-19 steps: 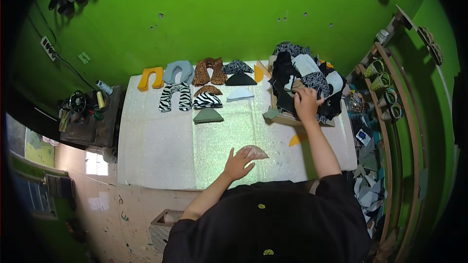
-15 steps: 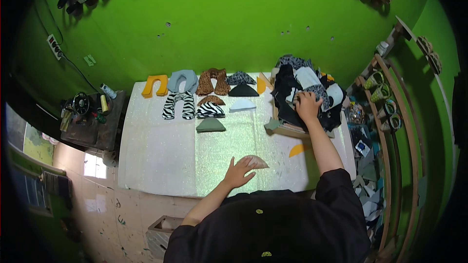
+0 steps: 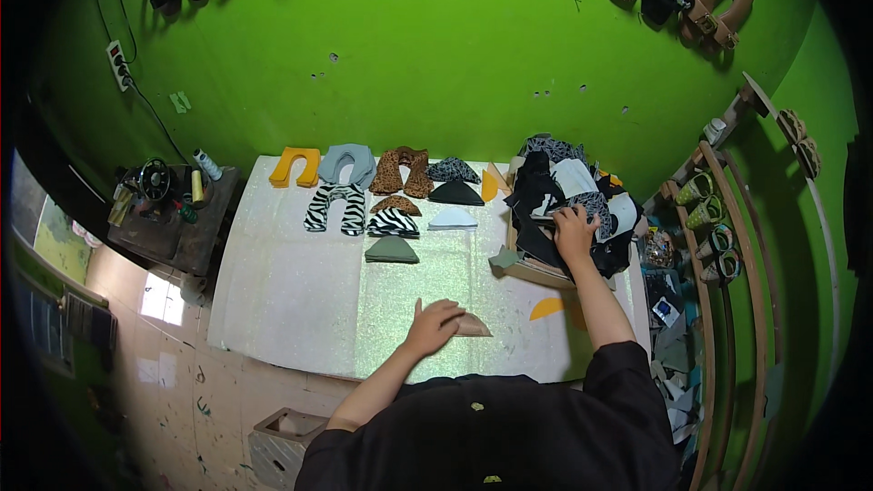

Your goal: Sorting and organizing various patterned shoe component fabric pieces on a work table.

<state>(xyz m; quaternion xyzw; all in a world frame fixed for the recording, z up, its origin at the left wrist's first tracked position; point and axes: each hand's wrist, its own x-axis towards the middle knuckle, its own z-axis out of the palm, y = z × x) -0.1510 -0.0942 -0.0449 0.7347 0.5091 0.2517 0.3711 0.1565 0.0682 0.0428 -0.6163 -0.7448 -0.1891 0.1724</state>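
My left hand (image 3: 433,327) lies fairly flat on the table, fingers extended, touching the edge of a beige half-moon piece (image 3: 474,325). My right hand (image 3: 575,235) reaches into a heap of black, white and patterned scraps (image 3: 575,180) in a shallow wooden box (image 3: 538,270). Its fingers are bent down among the scraps; what they grip is hidden. To the right of the beige piece, a yellow half-moon piece (image 3: 546,308) lies near my right forearm. A green half-moon stack (image 3: 392,250) sits beyond my left hand.
Yellow (image 3: 283,168), grey, leopard and zebra U-shaped pieces line the back of the white table (image 3: 273,309), beside several half-moon stacks. A sewing machine (image 3: 155,180) stands at left. Wooden racks with sandals (image 3: 700,189) rise at right; sandals hang on the green wall.
The view has shifted, showing more wall. My left hand has drawn slightly left across the beige piece, uncovering more of it. My right hand stays in the heap.
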